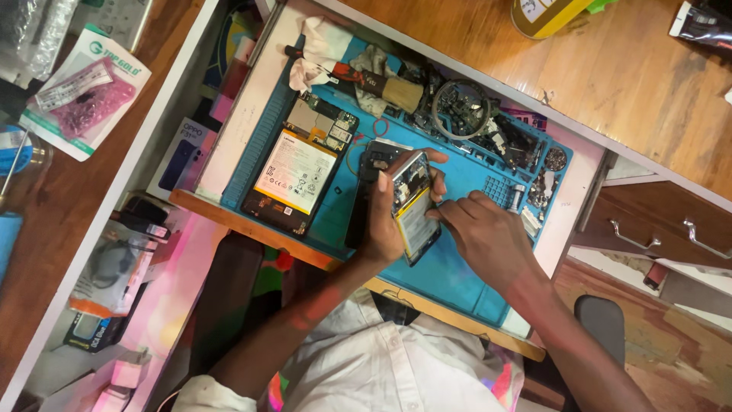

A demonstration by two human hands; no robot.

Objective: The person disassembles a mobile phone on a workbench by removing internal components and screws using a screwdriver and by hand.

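Gripping an opened phone by its edges, the left hand held it just above the blue mat. The right hand pinched at its right edge, fingers curled. Beside it on the mat lay a tablet, back removed, and a brush.

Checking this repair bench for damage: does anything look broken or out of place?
Both devices are opened: the phone in the left hand and the tablet on the blue mat show bare batteries and boards. Loose parts crowd the mat's trays.
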